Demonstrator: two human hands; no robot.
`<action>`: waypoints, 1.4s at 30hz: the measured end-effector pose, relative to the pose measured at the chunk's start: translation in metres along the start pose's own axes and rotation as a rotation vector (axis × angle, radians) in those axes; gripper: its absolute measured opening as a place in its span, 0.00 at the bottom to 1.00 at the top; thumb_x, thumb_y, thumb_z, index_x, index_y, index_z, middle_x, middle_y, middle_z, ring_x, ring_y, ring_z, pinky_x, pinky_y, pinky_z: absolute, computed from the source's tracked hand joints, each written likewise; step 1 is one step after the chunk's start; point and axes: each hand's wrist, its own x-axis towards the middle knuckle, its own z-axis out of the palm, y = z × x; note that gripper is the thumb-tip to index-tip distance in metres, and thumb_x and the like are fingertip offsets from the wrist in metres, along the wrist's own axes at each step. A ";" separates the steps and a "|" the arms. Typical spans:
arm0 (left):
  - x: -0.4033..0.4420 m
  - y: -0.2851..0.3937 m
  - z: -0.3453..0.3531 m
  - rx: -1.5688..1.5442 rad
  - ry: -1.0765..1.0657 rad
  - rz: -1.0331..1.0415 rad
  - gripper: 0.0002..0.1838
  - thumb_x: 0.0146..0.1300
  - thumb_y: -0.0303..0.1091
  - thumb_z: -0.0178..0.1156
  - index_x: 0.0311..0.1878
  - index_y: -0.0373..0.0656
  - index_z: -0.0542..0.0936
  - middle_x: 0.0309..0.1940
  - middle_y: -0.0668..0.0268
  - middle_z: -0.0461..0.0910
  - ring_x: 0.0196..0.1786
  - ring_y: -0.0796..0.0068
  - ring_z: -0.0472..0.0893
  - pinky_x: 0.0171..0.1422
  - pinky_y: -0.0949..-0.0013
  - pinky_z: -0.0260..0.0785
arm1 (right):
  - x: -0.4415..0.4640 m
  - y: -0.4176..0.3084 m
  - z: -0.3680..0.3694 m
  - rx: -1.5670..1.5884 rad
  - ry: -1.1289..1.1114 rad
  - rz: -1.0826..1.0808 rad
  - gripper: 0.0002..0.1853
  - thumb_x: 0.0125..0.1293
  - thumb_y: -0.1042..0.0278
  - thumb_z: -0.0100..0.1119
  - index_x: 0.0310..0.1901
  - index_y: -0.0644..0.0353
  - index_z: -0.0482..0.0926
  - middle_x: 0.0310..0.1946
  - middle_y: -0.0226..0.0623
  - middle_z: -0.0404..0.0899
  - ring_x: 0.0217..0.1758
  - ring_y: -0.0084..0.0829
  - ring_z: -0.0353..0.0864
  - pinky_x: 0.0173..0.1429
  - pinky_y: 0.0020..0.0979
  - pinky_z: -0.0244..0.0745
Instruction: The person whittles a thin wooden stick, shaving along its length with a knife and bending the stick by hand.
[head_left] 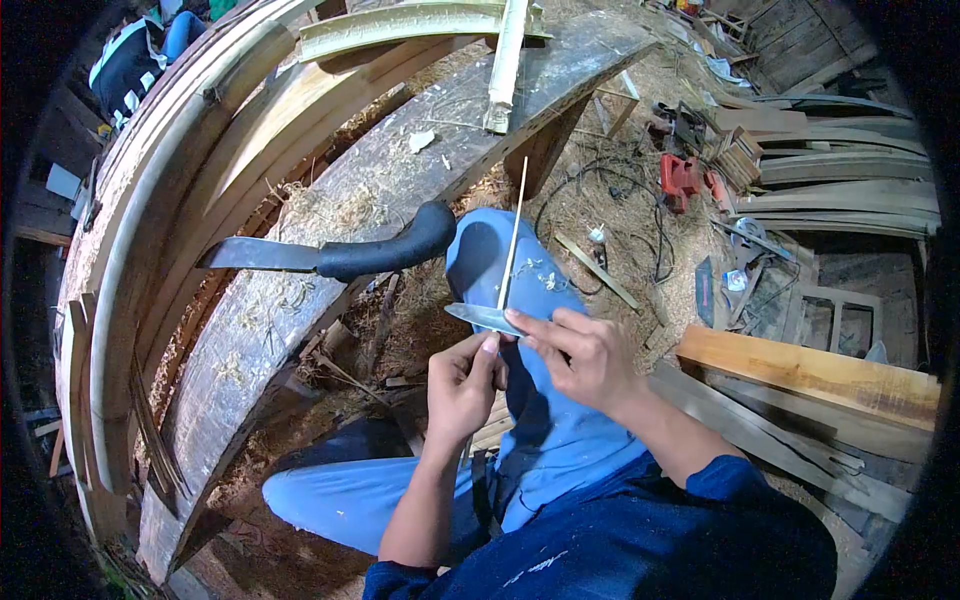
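Observation:
My right hand [580,355] is closed on a small knife [478,317], its pointed blade lying across a thin wooden strip [515,235]. My left hand [463,388] pinches the strip's near end just below the blade. The strip points away from me, over my raised knee in blue trousers. Fingers hide the knife's handle and the strip's lower end. Beyond my left hand, a machete [270,255] with a curved black handle rests on the worn bench plank [215,375], its grip overhanging the edge near my knee.
Wood shavings [345,200] lie on the plank. Long bamboo poles [110,330] and split lengths [410,25] lie beyond it. On the right are a red power tool [680,180], a black cable [655,235], stacked boards [840,165] and a yellowish plank [810,372]. Another person [130,65] is at the upper left.

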 end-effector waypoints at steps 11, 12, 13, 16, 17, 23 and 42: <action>-0.035 -0.006 -0.011 -0.016 0.004 -0.122 0.16 0.76 0.35 0.53 0.49 0.29 0.82 0.17 0.73 0.70 0.21 0.87 0.65 0.25 0.77 0.52 | 0.011 0.015 -0.002 0.058 0.117 0.092 0.21 0.62 0.73 0.65 0.57 0.46 0.84 0.22 0.39 0.75 0.21 0.39 0.73 0.28 0.38 0.69; -0.035 -0.008 -0.009 -0.034 0.022 -0.092 0.16 0.75 0.36 0.55 0.47 0.29 0.83 0.16 0.72 0.71 0.19 0.87 0.64 0.24 0.77 0.50 | 0.012 0.014 -0.002 0.047 0.125 0.113 0.20 0.64 0.69 0.64 0.58 0.42 0.84 0.23 0.38 0.76 0.22 0.40 0.75 0.28 0.39 0.70; -0.039 -0.007 -0.009 -0.039 0.021 -0.090 0.16 0.75 0.36 0.55 0.47 0.29 0.83 0.16 0.72 0.71 0.19 0.87 0.64 0.24 0.77 0.50 | 0.012 0.014 -0.003 0.038 0.132 0.134 0.19 0.65 0.65 0.64 0.58 0.39 0.83 0.24 0.37 0.76 0.23 0.41 0.77 0.27 0.41 0.71; -0.052 -0.007 -0.016 -0.028 -0.012 -0.158 0.16 0.74 0.34 0.55 0.47 0.28 0.82 0.16 0.72 0.70 0.19 0.86 0.64 0.24 0.77 0.51 | 0.014 0.032 0.004 0.026 0.200 0.139 0.19 0.65 0.66 0.64 0.58 0.39 0.83 0.25 0.39 0.77 0.23 0.41 0.78 0.27 0.41 0.71; -0.054 -0.010 -0.019 -0.018 -0.015 -0.147 0.15 0.74 0.34 0.55 0.47 0.28 0.82 0.15 0.72 0.70 0.18 0.86 0.64 0.23 0.77 0.51 | 0.014 0.033 0.005 0.030 0.198 0.149 0.19 0.65 0.66 0.64 0.58 0.39 0.83 0.25 0.39 0.77 0.23 0.41 0.78 0.27 0.41 0.71; -0.060 -0.009 -0.020 -0.045 -0.052 -0.140 0.15 0.74 0.33 0.54 0.46 0.28 0.83 0.15 0.71 0.71 0.17 0.85 0.64 0.22 0.76 0.51 | 0.014 0.038 0.003 -0.023 0.276 0.176 0.19 0.65 0.66 0.64 0.58 0.40 0.83 0.24 0.40 0.77 0.24 0.44 0.79 0.29 0.42 0.72; -0.032 0.008 0.009 0.078 -0.040 -0.200 0.16 0.73 0.33 0.58 0.59 0.37 0.82 0.20 0.74 0.74 0.21 0.89 0.66 0.24 0.79 0.55 | -0.014 0.031 -0.002 0.098 0.310 0.131 0.19 0.65 0.68 0.65 0.58 0.43 0.84 0.23 0.38 0.77 0.25 0.38 0.79 0.30 0.37 0.73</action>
